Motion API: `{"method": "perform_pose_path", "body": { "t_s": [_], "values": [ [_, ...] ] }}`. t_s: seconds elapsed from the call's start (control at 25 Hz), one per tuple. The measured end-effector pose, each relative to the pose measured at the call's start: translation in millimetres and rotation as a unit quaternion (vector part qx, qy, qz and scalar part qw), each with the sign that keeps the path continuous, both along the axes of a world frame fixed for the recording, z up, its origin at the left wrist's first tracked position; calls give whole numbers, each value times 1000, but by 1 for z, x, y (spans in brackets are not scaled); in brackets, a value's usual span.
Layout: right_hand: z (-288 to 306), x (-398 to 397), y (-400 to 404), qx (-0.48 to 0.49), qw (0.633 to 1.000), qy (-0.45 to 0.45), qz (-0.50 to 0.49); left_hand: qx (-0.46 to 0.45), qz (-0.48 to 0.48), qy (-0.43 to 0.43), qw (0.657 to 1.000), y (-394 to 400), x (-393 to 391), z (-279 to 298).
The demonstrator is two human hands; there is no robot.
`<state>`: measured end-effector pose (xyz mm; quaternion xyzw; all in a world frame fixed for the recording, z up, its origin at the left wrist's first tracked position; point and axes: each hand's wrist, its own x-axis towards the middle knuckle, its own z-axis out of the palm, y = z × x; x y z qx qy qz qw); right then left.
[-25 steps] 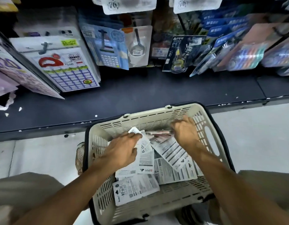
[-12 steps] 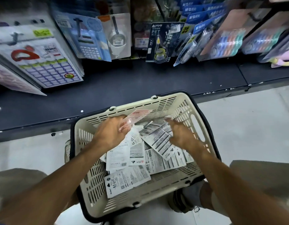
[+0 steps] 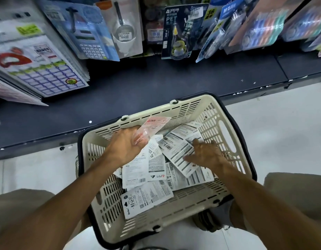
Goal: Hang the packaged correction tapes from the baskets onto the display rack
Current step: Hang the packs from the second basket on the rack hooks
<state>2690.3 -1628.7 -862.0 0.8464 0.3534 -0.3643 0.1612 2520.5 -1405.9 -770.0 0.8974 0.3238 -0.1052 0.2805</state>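
We see the left hand (image 3: 126,144) gripping a pink-fronted correction tape pack (image 3: 153,126) lifted over the cream basket's (image 3: 226,121) far rim, while the right hand (image 3: 205,154) lies with fingers spread flat on the heap of white-backed packs (image 3: 148,168) inside the basket, below the display rack (image 3: 183,29).

Left hand (image 3: 126,144) raised, fingers curled — pinching a pink packet (image 3: 152,128). Right hand (image 3: 205,154) palm down, fingers spread flat — resting on printed packets (image 3: 177,150). Both forearms extended forward.
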Motion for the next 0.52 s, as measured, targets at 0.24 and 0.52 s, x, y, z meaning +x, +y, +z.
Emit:
{"method": "perform_pose_path", "body": {
  "t_s": [0.24,0.52],
  "values": [
    [18,17,27,46,918,262,-295,-42,4,-2,999,-2,-5,1],
    [45,12,27,89,803,369,-460,-34,23,-44,998,9,-7,10]
  ]
}}
